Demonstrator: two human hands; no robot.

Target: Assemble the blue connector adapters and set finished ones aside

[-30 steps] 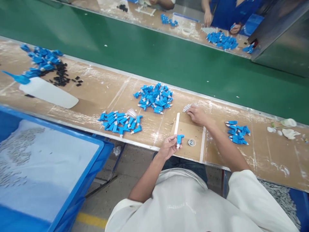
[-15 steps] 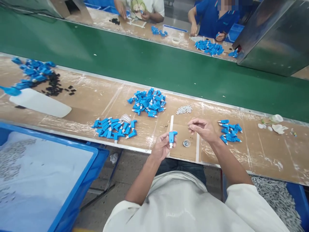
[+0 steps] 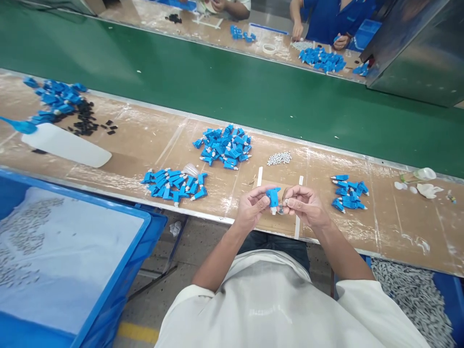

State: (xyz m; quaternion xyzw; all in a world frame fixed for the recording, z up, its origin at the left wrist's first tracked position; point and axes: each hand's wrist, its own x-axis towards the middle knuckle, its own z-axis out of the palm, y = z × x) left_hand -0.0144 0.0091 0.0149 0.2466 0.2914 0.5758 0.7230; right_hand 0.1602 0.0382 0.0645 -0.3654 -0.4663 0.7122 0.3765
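Blue connector (image 3: 273, 196) sat pinched in the left hand (image 3: 251, 208) above the bench edge (image 3: 203, 213). The right hand (image 3: 303, 205) met it, fingertips closed at its tip; whatever they held was too small to tell.

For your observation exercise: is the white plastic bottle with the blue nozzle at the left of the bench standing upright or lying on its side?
Lying on its side. The white bottle rests lengthwise on the bench, its blue nozzle pointing left.
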